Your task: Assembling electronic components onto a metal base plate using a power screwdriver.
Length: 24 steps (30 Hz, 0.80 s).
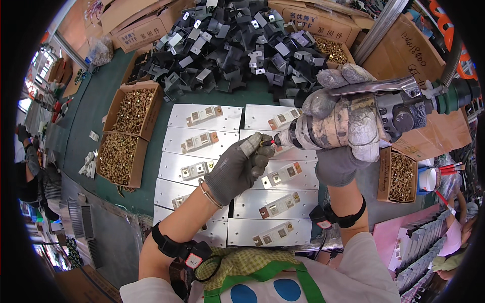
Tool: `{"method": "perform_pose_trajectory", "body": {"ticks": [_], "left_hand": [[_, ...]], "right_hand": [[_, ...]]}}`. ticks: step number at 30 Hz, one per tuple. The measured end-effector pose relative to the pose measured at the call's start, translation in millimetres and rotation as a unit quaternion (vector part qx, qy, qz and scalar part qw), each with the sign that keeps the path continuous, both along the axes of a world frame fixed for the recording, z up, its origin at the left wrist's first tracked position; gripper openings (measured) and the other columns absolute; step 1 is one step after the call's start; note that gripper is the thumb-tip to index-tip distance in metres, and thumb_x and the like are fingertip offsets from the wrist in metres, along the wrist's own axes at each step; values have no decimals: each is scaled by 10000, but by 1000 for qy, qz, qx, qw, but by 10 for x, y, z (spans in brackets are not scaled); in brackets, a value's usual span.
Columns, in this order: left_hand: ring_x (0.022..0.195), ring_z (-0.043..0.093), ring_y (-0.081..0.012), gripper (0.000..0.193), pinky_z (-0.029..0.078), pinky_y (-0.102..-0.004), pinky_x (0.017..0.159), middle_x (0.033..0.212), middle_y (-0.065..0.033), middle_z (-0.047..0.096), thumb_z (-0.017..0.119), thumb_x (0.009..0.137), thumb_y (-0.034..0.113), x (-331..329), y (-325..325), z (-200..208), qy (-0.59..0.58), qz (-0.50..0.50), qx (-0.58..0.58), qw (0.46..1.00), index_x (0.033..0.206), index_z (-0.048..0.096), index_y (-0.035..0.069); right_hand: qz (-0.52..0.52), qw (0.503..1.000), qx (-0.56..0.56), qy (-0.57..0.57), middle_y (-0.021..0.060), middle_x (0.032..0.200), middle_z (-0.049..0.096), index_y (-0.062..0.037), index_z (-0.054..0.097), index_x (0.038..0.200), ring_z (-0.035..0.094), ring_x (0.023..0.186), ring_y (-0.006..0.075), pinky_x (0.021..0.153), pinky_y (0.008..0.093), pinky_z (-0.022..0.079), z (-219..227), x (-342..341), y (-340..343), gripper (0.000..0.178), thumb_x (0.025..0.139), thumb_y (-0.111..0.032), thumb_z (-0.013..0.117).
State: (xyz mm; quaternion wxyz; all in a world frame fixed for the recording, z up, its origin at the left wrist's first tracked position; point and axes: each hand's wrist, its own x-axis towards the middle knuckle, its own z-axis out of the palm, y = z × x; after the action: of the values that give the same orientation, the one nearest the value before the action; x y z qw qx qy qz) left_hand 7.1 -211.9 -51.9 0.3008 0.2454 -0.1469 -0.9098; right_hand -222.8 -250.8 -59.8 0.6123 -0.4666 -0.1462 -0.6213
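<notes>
Driver (328,121), in the head view, is pointing its nose leftward above the metal plates (247,201), long axis running crosswise. Right hand (361,137) is gripping its body; left hand (236,165) is pinching a small brass-coloured piece (265,143) at the tip.

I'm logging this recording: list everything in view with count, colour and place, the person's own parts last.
plates: about ten, silver, two columns on the table
blocks: one per visible plate top, pale
handheld driver: one, tan-wrapped, right of centre
brass-coloured piece: one, at the driver's tip
brackets: many, dark, heaped at the far side
fastener boxes: at least four, brown, left, right and far side
fasteners: many, brass-coloured, inside them
table: one, green, underneath
tub: one, white, far right
co-workers: at least two, side edges
arm straps: two, black, one per arm
left grip: one, grey-gloved, pinching the piece
right grip: one, grey-gloved, around the driver
</notes>
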Motion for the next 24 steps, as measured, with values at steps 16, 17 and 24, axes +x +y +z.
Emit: {"method": "perform_pose_trajectory", "body": {"ticks": [16,17,24], "left_hand": [[749,574,-177,347,479,-289,641,897,-105,558,369,924,274,-110,-341,-336,-207,49,-120,970,1135,405,1],[745,575,-178,342,478,-287,638,894,-105,558,367,924,266,-96,-338,-335,-203,45,-122,970,1137,405,1],[728,576,-169,359,479,-274,627,888,-100,556,368,925,257,-77,-341,-293,-214,40,-118,969,1165,389,-10]], "right_hand": [[-47,969,233,-61,145,1138,486,-17,403,1179,520,1037,257,897,388,442,-86,362,-336,550,855,-459,354],[-73,985,154,-18,127,1096,520,-20,437,1149,550,988,232,862,359,467,24,390,-316,455,864,-375,436],[-407,863,201,222,71,980,588,0,489,1047,583,861,125,776,248,470,359,621,-130,468,638,41,714]]}}
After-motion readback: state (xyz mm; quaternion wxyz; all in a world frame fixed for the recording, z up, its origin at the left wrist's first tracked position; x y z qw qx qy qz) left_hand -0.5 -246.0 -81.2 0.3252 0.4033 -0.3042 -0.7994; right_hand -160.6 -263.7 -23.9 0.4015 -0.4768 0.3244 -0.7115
